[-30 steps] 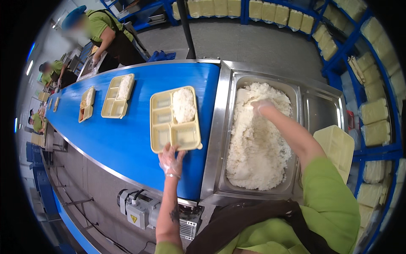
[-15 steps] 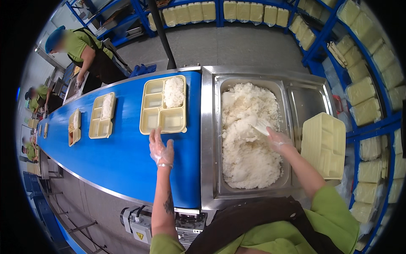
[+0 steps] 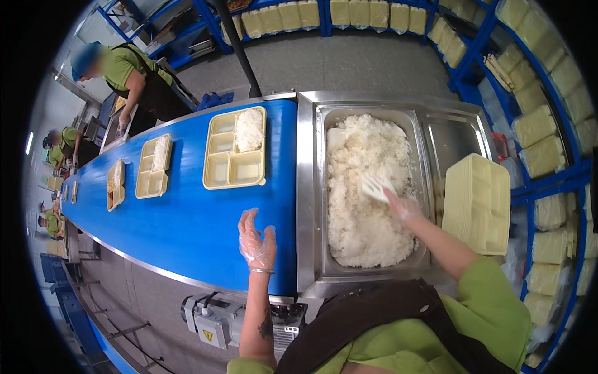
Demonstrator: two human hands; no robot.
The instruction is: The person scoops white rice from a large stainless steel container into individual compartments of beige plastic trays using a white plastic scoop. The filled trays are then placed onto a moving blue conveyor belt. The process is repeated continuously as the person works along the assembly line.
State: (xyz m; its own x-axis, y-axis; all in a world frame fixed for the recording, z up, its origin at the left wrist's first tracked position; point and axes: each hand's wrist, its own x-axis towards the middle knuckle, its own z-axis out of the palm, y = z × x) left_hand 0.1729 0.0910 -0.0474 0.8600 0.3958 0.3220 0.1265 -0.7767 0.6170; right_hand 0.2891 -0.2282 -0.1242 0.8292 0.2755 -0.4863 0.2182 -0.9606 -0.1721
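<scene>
My right hand (image 3: pixel 405 208), in a clear glove, grips a white slotted spatula (image 3: pixel 375 187) by its handle. The blade lies against the heap of cooked rice (image 3: pixel 374 240) in a deep steel pan (image 3: pixel 422 149). Over the blue belt (image 3: pixel 205 240), my gloved left hand (image 3: pixel 256 244) hangs with fingers apart, holding nothing. Beyond it on the belt sits a cream compartment tray (image 3: pixel 217 182) with rice (image 3: pixel 250 129) in its far right compartment. Farther left stand a second tray (image 3: pixel 149 184) with rice and a third tray (image 3: pixel 113 201) with rice and some brownish food.
A stack of nested cream trays (image 3: pixel 476 206) rests right of the rice pan, by a shallow steel pan (image 3: pixel 453 140). A co-worker (image 3: pixel 140 78) stands across the belt. Blue shelves (image 3: pixel 458 81) hold wrapped trays. A motor (image 3: pixel 215 321) sits below the belt's near edge.
My left hand has drawn back toward me and right, away from the nearest tray. That tray has shifted slightly left. The spatula has moved slightly left, its blade now flatter over the rice.
</scene>
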